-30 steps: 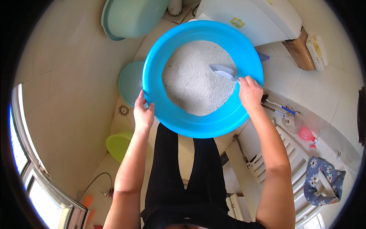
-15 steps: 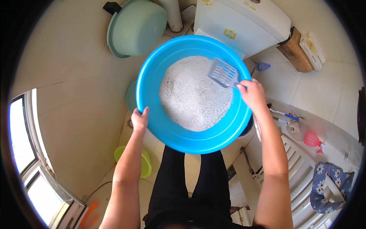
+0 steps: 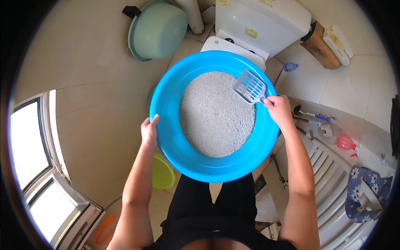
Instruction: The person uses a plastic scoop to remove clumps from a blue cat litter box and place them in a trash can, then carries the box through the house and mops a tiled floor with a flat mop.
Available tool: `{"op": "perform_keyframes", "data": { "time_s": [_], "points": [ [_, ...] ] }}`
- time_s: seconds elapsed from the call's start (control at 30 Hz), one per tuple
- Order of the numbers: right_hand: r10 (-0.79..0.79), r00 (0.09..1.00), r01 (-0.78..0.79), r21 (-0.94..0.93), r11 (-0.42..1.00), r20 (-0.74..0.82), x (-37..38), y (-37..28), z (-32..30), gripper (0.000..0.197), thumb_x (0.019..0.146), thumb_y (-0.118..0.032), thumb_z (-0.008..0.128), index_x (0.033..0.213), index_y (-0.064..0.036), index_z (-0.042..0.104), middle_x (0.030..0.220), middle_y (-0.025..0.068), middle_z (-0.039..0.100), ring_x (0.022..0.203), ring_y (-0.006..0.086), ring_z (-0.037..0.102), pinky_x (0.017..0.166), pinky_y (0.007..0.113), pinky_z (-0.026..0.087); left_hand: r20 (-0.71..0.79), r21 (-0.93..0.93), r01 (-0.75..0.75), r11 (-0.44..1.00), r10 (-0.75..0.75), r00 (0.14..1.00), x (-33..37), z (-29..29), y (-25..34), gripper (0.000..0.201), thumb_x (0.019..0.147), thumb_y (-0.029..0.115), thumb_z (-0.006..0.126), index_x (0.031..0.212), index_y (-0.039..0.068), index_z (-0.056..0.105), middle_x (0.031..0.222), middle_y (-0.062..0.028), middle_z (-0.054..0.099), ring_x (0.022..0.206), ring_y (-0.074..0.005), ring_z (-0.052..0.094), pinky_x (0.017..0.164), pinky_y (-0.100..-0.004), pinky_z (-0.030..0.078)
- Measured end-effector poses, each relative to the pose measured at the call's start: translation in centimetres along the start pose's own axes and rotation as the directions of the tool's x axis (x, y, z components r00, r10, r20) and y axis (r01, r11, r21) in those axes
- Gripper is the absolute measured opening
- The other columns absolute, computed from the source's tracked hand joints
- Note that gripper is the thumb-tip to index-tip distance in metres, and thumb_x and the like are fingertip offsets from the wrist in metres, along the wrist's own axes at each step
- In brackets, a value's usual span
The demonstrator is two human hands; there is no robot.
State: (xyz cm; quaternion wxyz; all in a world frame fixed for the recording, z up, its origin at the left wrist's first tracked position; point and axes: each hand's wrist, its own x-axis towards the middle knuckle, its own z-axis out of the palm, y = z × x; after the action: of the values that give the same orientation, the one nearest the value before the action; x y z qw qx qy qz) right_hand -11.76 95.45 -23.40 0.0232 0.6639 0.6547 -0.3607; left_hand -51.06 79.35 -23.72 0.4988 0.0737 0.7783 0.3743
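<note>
A round blue basin (image 3: 168, 146) is held up in front of my body, with a broad layer of pale grey cat litter (image 3: 216, 118) in its bottom. My left hand (image 3: 149, 132) is closed on the basin's left rim, thumb on top. At the right rim, my right hand (image 3: 278, 110) grips the handle of a grey slotted litter scoop (image 3: 250, 87) and also seems to hold the basin's edge; its lower fingers are hidden. The scoop's head lies tilted over the litter and the inner wall, with nothing visible on its slots.
Behind the basin stands a white toilet (image 3: 258, 29). A pale green tub (image 3: 160, 31) leans at the left wall, and a lime green basin (image 3: 162, 173) is on the floor. To the right are a white slatted rack (image 3: 329, 179), a flowered cloth (image 3: 361, 193) and a pink spray bottle (image 3: 345, 142).
The basin has moved down in the picture, toward my body, uncovering more of the toilet. The litter surface looks flatter and more evenly spread. Both hands keep their grip.
</note>
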Motion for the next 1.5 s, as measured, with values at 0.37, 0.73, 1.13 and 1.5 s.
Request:
{"op": "perform_keyframes", "data": {
  "time_s": [0.37, 0.73, 1.13, 1.5],
  "points": [
    [-0.020, 0.992, 0.017, -0.021, 1.000, -0.125, -1.9, 1.0, -1.1, 0.025, 0.084, -0.031, 0.058, 0.084, -0.0072, 0.065, 0.074, 0.0166, 0.062, 0.068, 0.0362, 0.058, 0.061, 0.043, 0.044, 0.112, -0.140, 0.023, 0.990, -0.007, 0.994, 1.8, 0.6, 0.1, 0.042, 0.093, 0.033, 0.044, 0.107, -0.005, 0.055, 0.098, -0.0194, 0.062, 0.085, -0.0283, 0.063, 0.079, -0.0407, 0.051],
    [0.029, 0.984, -0.013, 0.087, 0.996, -0.177, -2.1, -0.6, -0.3, 0.022, 0.081, -0.030, 0.061, 0.078, -0.0080, 0.066, 0.069, 0.0172, 0.060, 0.065, 0.0344, 0.060, 0.060, 0.042, 0.045, 0.242, -0.395, 0.159, 0.905, -0.065, 0.968, 1.1, 0.3, 0.5, 0.049, 0.095, 0.038, 0.037, 0.115, -0.004, 0.051, 0.107, -0.0185, 0.059, 0.099, -0.0307, 0.057, 0.088, -0.0441, 0.046],
    [0.156, 0.988, -0.154, 0.095, 0.984, -0.019, -2.0, 1.6, 0.0, 0.018, 0.078, -0.025, 0.065, 0.078, -0.0069, 0.068, 0.068, 0.0130, 0.064, 0.064, 0.0268, 0.062, 0.060, 0.036, 0.046, 0.134, -0.170, 0.126, 0.977, -0.103, 0.986, 0.7, 0.4, -0.1, 0.043, 0.095, 0.033, 0.042, 0.115, -0.004, 0.052, 0.103, -0.0162, 0.061, 0.092, -0.0263, 0.062, 0.080, -0.0387, 0.051],
    [0.195, 0.960, -0.135, 0.275, 0.952, -0.202, -3.4, 10.9, -0.4, 0.022, 0.080, -0.024, 0.062, 0.081, -0.0026, 0.067, 0.073, 0.0110, 0.065, 0.068, 0.0191, 0.061, 0.064, 0.034, 0.045, 0.153, -0.078, 0.133, 0.988, -0.120, 0.981, -0.5, 4.7, -0.6, 0.044, 0.094, 0.035, 0.047, 0.112, -0.004, 0.054, 0.099, -0.0140, 0.062, 0.085, -0.0226, 0.061, 0.076, -0.0344, 0.051]
  ]
}}
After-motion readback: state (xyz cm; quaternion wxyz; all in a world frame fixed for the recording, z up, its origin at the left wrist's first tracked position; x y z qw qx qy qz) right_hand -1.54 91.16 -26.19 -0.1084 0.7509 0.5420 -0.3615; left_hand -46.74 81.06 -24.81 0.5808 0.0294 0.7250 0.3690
